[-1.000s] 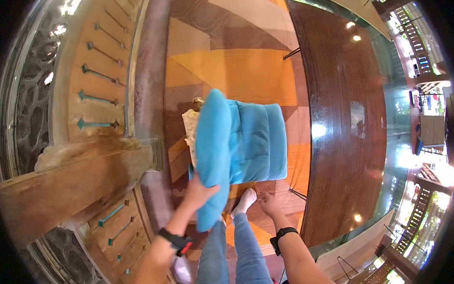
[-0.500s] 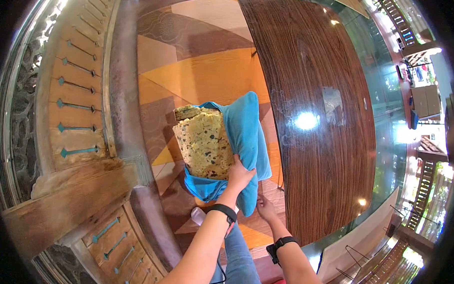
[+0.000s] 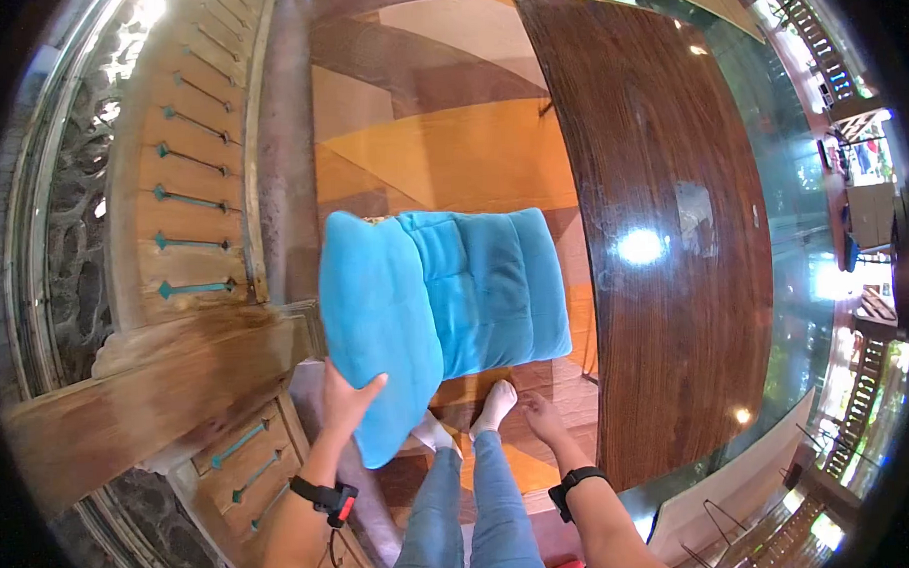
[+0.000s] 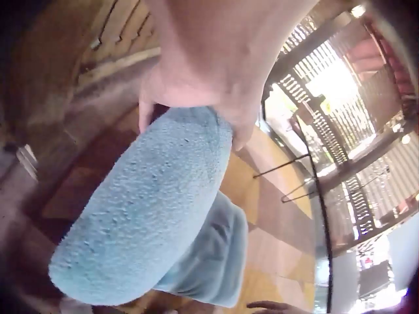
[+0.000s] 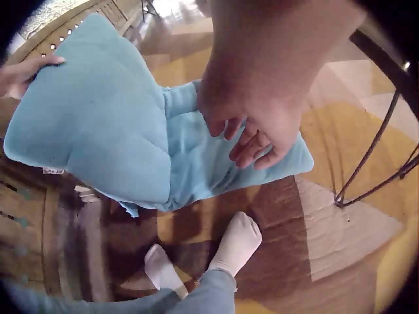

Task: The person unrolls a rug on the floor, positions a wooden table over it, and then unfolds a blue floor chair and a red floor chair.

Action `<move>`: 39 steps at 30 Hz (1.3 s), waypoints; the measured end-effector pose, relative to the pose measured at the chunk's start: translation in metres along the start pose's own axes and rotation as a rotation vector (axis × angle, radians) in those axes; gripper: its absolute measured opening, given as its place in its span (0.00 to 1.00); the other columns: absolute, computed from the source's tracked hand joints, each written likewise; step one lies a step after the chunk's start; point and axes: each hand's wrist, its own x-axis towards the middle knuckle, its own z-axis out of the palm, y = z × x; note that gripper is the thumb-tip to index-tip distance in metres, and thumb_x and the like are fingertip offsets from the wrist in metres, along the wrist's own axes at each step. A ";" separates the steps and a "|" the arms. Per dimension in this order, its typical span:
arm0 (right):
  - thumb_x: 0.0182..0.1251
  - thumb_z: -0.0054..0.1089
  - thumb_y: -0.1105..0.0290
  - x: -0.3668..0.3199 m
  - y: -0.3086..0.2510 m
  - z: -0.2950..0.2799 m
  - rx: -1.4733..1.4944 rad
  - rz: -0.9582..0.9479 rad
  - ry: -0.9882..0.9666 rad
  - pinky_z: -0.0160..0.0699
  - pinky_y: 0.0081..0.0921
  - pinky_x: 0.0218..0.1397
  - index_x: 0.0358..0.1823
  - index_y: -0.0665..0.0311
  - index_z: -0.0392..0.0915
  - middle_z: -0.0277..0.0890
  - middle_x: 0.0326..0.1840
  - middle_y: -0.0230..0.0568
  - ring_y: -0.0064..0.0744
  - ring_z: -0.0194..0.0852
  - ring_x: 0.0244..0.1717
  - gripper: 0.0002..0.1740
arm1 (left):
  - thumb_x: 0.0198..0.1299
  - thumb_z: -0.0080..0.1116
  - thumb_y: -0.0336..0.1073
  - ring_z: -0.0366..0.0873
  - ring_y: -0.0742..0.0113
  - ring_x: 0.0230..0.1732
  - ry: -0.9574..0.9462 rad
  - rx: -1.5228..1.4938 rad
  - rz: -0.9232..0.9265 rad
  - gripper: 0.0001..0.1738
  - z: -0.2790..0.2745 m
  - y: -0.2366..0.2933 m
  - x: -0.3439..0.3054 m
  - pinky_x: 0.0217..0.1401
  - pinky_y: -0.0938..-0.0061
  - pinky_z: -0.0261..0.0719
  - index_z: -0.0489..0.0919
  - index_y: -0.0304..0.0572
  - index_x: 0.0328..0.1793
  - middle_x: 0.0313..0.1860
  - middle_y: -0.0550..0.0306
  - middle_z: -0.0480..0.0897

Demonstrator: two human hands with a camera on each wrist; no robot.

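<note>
A blue padded folding cushion (image 3: pixel 495 293) lies on the floor, its quilted seat flat and its back part (image 3: pixel 381 327) raised and tilted toward the left. My left hand (image 3: pixel 348 398) grips the near left edge of that back part, thumb on the front face and fingers behind. Close up in the left wrist view, the cushion's rounded edge (image 4: pixel 150 203) sits between thumb and fingers. My right hand (image 3: pixel 541 418) hangs loosely curled and holds nothing, just off the near edge of the seat. The cushion's rear side is mostly hidden, with only a sliver of speckled foam at the top.
A dark wooden table (image 3: pixel 675 276) stands along the right on thin metal legs. On the left is a carved wooden bench (image 3: pixel 191 183) with a thick armrest (image 3: pixel 158 394). My socked feet (image 3: pixel 495 405) stand on the patterned floor (image 3: pixel 450 144) close to the cushion.
The back part swung right over the seat, baring speckled foam behind it, then swung left again and now leans further back than at first. My left hand moved with it; the right stayed low.
</note>
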 end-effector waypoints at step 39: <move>0.55 0.51 0.62 -0.041 -0.072 -0.028 -0.165 -0.054 0.067 0.69 0.39 0.51 0.49 0.62 0.70 0.74 0.43 0.56 0.52 0.71 0.46 0.21 | 0.48 0.56 0.31 0.75 0.56 0.41 0.045 0.099 0.045 0.23 -0.088 -0.119 0.001 0.45 0.67 0.72 0.70 0.39 0.53 0.40 0.47 0.78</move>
